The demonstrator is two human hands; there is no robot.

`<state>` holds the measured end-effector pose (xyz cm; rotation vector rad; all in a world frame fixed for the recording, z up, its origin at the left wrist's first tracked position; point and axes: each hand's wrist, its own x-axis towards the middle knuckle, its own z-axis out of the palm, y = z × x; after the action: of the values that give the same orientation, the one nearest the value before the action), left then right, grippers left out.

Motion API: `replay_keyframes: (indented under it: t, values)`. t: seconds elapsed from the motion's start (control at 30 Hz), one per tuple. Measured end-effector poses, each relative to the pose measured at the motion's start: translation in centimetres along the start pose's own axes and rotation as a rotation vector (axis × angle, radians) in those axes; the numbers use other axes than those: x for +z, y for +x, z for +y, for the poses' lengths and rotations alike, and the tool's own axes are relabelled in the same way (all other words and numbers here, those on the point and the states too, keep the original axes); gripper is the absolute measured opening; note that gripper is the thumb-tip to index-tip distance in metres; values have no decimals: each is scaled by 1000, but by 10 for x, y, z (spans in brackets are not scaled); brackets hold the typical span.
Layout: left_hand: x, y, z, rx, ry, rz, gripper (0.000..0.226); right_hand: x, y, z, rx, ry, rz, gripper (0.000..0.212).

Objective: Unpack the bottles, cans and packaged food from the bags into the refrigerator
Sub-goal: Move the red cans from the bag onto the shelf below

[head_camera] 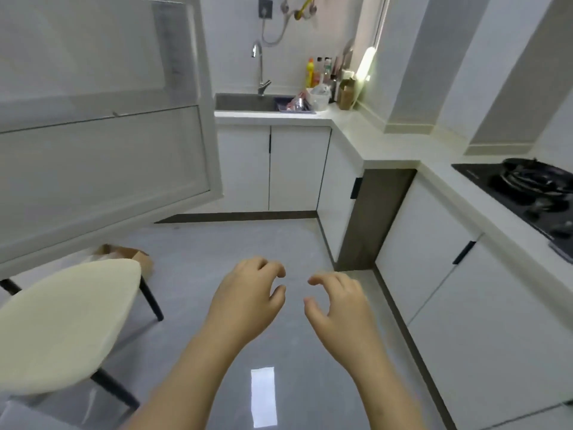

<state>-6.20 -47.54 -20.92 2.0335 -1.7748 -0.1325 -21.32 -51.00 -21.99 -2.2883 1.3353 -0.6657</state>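
Left hand (248, 293): near centre, above the floor (232, 240), back up, fingers loosely curled, holding nothing.
Right hand (338, 302): just beside the left one but apart from it, fingers loosely curled too, nothing in its grasp.
Brown bag (127, 254): on the floor at left, just beyond the chair (62, 321), partly hidden by the cream seat; its contents cannot be told.
Worktop (387, 144): runs along the far wall and down the right side.
Sink (242, 102): far centre, tap (260, 69) upright behind it.
Bottles (319, 72): clustered in the far corner, right of the sink.
Hob (527, 187): black, set in the worktop at right.
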Motion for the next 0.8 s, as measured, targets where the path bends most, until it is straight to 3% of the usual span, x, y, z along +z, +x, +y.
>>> replay_keyframes:
  t: [0.33, 0.8]
  values:
    - [100, 76, 171, 306, -55, -168, 30, -108, -29, 153, 332, -98, 128, 33]
    - [205, 122, 367, 840, -129, -383, 34, -204, -98, 285, 803, -126, 424, 31]
